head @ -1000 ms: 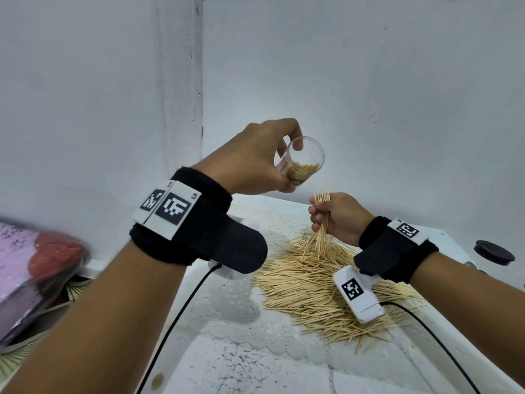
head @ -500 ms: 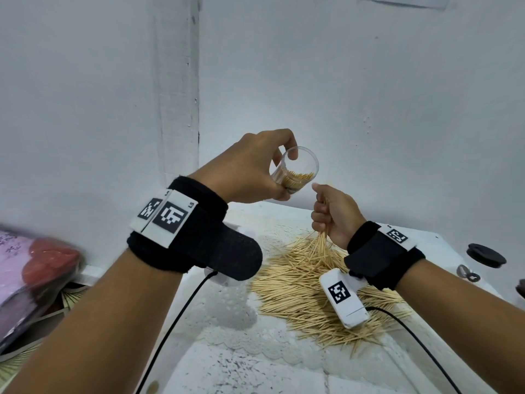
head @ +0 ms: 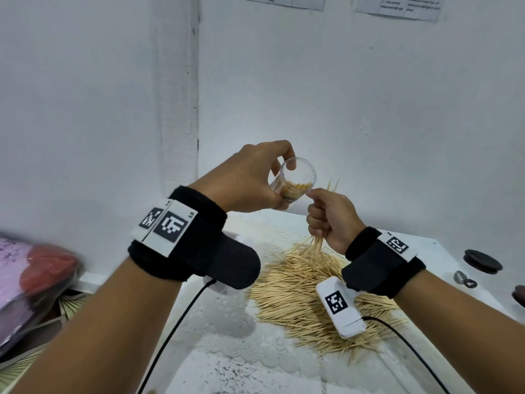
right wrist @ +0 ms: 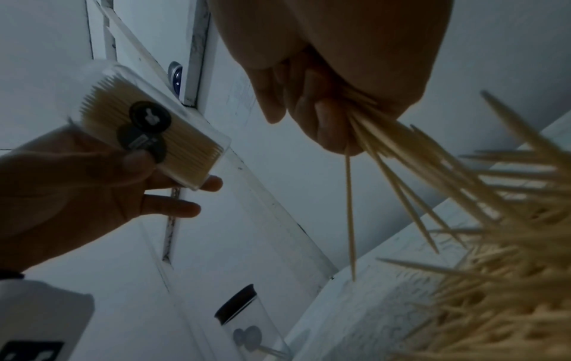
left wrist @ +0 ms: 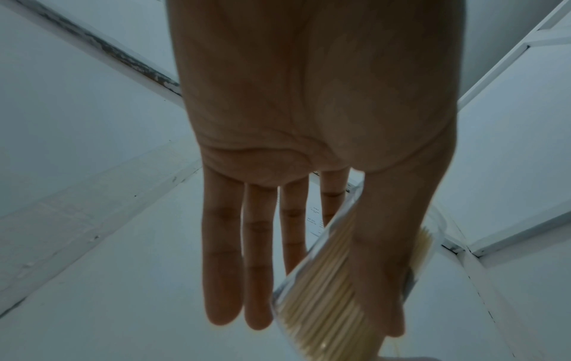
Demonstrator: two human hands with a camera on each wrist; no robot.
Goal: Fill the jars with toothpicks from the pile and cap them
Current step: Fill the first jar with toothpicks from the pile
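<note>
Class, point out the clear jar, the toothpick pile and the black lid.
clear jar (head: 301,177), head view, open rim.
toothpick pile (head: 287,297), head view, left part.
black lid (head: 482,260), head view, top face.

Right hand (head: 332,220) raised toothpick bundle (head: 316,245) to jar (head: 294,180) rim.

- A white painted wall (head: 312,95) stands behind the work surface, with a vertical white corner trim (head: 177,89) running down it, scuffed dark along its edge.
- Two white printed paper sheets (head: 399,7) hang high on the wall, side by side; the print is too small to read.
- A white lace-edged cloth (head: 227,317) covers the white tabletop (head: 443,251).
- At the far left lies a blurred pink floral bundle (head: 11,268) with a red rounded piece (head: 48,268) against it.
- Beneath that bundle shows a flat cream patterned board with fan-like lines (head: 71,302), only partly visible.
</note>
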